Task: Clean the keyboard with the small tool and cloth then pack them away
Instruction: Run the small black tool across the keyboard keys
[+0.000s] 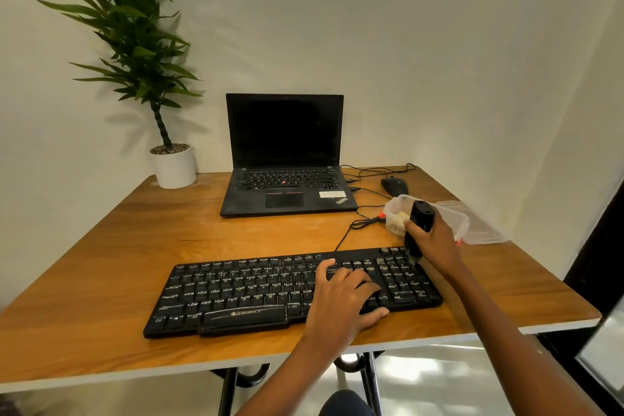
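- Black keyboard [256,294] lies lower centre on the wooden table [118,246].
- Left hand [341,297] rests on its right half, fingers spread flat, holding nothing.
- Right hand [434,240] grips the black small tool [420,216] upright, tip at the keyboard's upper right corner.
- Clear container [398,204] just behind holds the cloth [398,218].

The small tool [419,217] partly hides what the container [392,207] holds.
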### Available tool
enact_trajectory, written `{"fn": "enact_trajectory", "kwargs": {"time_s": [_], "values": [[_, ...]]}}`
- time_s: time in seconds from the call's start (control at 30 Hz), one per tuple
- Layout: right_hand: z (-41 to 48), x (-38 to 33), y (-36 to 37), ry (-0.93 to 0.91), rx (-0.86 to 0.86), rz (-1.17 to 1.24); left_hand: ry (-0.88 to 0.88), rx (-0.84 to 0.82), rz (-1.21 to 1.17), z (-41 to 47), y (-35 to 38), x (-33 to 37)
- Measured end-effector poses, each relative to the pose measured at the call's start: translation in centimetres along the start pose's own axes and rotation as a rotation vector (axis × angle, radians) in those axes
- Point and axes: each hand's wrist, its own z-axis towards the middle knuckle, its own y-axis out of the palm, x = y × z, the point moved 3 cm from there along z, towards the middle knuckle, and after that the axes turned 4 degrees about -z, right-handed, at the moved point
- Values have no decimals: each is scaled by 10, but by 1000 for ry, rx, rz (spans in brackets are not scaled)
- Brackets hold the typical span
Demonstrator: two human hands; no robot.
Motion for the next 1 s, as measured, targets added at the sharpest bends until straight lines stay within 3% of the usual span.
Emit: {"fn": "enact_trajectory", "kwargs": {"time_s": [0.17,1.0], "values": [[-4,18,-9,134,8,114,0,-14,2,0,1,0],[-3,-5,5,4,-83,-6,8,41,-16,-1,-1,-1]]}}
